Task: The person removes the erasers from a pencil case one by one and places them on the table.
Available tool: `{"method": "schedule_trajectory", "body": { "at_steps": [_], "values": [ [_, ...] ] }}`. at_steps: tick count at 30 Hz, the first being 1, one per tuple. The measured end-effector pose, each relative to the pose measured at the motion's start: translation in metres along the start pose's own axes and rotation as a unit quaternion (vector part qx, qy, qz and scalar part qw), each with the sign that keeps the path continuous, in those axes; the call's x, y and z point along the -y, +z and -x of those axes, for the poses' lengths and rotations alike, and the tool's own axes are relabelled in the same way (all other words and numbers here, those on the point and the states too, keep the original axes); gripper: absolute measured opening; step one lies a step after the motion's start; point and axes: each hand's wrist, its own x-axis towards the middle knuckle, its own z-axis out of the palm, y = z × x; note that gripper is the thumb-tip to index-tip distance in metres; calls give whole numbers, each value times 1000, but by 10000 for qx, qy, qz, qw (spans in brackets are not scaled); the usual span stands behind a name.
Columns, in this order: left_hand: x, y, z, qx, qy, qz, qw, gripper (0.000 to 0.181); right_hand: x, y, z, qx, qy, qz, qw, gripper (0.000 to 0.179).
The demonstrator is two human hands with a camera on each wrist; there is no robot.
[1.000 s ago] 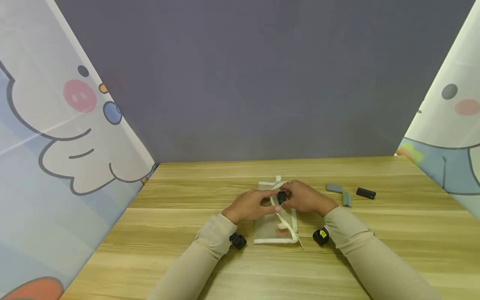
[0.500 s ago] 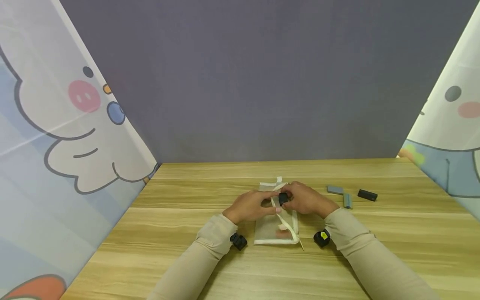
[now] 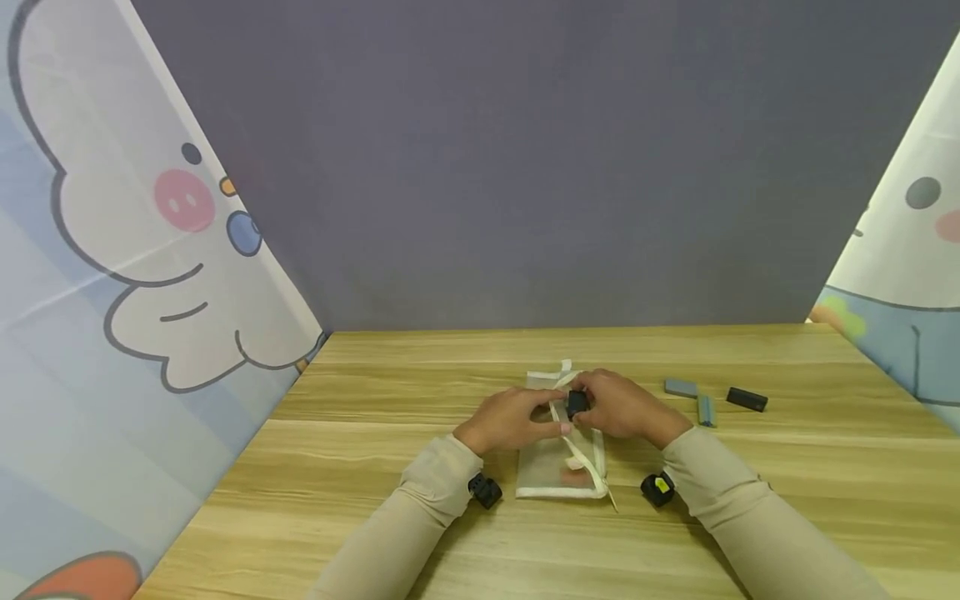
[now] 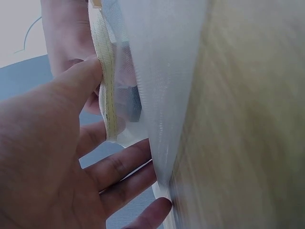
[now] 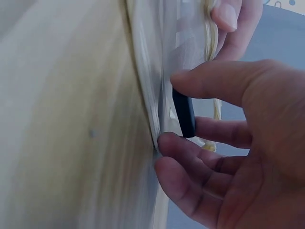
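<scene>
A translucent mesh zipper pouch (image 3: 540,467) with pale edging lies on the wooden table, its mouth held apart. My left hand (image 3: 510,421) pinches the yellowish zipper edge (image 4: 107,81) between thumb and index finger, the other fingers spread along the mesh in the left wrist view. Between the thumb and index finger of my right hand (image 3: 618,404) is a small black block (image 5: 183,112), at the pouch opening. Through the mesh the block (image 4: 128,102) shows dimly in the left wrist view. Something reddish (image 3: 576,477) shows through the pouch's near end.
To the right of the pouch lie a flat grey block (image 3: 680,388), a grey-green block (image 3: 707,411) and a black bar (image 3: 747,399). A dark grey panel (image 3: 525,167) rises behind the table (image 3: 375,467). Cartoon-printed cloths (image 3: 112,250) hang at both sides.
The head view has shifted slightly, so everything sits a little further right and lower. Both hands keep nearly the same pose at the pouch, the right one still with the black block.
</scene>
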Motion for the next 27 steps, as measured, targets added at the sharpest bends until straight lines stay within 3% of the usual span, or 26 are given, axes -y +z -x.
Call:
{"method": "schedule_trajectory", "body": {
  "at_steps": [12, 27],
  "values": [
    [-3, 4, 1, 15, -120, -104, 9999, 63, -2, -5, 19, -239, 94, -386, 9989, 39],
    [-3, -1, 1, 45, -111, -38, 9999, 60, -10, -23, 33, -398, 34, -480, 9980, 42]
  ]
}}
